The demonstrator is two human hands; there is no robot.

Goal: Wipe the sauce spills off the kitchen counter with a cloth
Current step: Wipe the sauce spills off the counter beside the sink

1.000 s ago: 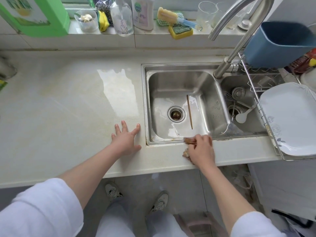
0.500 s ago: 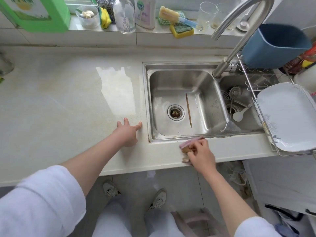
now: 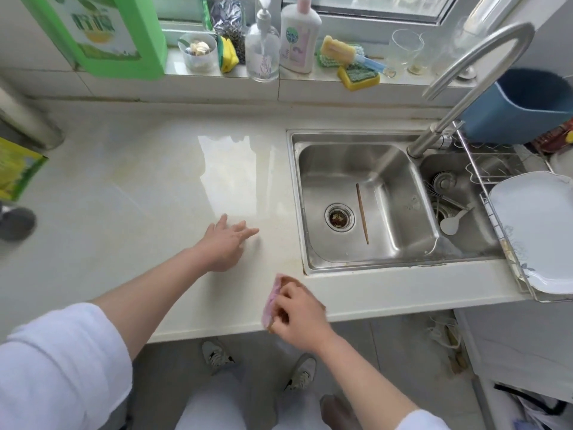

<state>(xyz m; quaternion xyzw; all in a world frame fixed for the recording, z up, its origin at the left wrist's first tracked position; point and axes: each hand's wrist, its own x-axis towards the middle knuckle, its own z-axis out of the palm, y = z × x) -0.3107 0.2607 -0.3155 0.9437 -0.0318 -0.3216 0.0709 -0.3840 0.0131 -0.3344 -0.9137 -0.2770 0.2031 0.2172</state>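
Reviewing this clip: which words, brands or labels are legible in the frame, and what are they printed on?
"Dettol": white plastic pump bottle on the windowsill.
Green carton, upper left: large characters, too blurred to read.
Yellow-green packet, left edge: print unreadable.
Clear pump bottle: label illegible.

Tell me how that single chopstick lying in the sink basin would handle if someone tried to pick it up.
The chopstick is thin and straight, so it is probably stiff and light. It lies flat on the smooth steel floor of the sink, so it may roll or slide away from fingers. The basin looks wet in places, so it could well be slippery.
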